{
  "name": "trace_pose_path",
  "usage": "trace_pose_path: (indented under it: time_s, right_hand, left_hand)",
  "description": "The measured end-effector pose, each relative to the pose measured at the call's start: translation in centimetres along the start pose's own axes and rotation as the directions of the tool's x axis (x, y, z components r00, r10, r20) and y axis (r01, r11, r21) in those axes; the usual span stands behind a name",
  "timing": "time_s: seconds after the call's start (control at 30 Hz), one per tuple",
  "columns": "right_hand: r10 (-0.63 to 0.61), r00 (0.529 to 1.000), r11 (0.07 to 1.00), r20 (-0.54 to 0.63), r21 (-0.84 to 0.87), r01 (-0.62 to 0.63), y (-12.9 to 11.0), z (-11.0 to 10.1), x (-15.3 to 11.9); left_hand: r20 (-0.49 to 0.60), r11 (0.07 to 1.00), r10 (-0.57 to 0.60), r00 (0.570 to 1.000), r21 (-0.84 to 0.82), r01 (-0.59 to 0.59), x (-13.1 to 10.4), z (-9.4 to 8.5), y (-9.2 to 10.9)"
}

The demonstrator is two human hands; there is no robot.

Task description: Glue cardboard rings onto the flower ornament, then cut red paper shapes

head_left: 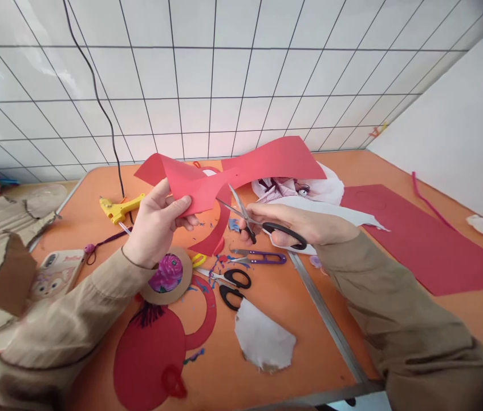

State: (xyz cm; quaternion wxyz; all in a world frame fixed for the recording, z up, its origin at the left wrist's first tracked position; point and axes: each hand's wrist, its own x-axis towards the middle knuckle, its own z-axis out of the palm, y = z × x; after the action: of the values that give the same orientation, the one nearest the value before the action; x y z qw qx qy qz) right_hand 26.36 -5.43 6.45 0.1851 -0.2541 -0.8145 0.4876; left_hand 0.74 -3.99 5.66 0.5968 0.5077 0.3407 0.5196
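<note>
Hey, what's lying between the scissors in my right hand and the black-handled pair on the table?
The purple snips lie between your right hand's scissors and the table pair, in the head view.

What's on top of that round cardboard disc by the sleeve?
A purple-pink flower shows on the cardboard disc. The left sleeve covers part of the disc's upper left, so anything there is hidden. Whatever lies underneath the disc can't be seen either.

Bright, soft light; glare on wall tiles, far left; edges stretched; 1 corner, top right, dark and blurred.
</note>
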Motion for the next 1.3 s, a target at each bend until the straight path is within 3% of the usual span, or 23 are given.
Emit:
trace_pose_path:
  time_s: [0.37,0.7,0.9,1.1,1.3]
  right_hand:
    - [-0.017,0.993,0.988,-0.119,0.150,0.035,-0.4,1.8,1.0]
    - [0.147,0.963,0.984,-0.225,0.133,-0.119,0.2,1.7,1.1]
    - [0.095,0.988,0.995,-0.126,0.028,-0.092,0.1,0.6,0.3]
    - [0.062,0.998,0.993,-0.004,0.102,-0.061,-0.5,0.3,0.0]
    - [0.065,0.998,0.976,-0.027,0.209,-0.058,-0.3,0.8,0.3]
  left_hand:
    - [0.076,0.993,-0.011,0.997,0.115,0.002,-0.9,0.7,-0.8]
    - [0.081,0.989,-0.001,0.997,0.145,-0.010,-0.8,0.6,-0.7]
    - [0.172,0.984,-0.021,0.985,0.176,-0.010,-0.7,0.2,-0.3]
    - [0.264,0.969,-0.095,0.960,0.245,0.028,-0.7,-0.3,0.2]
    - [0.327,0.964,-0.180,0.928,0.244,0.101,-0.7,-0.2,0.0]
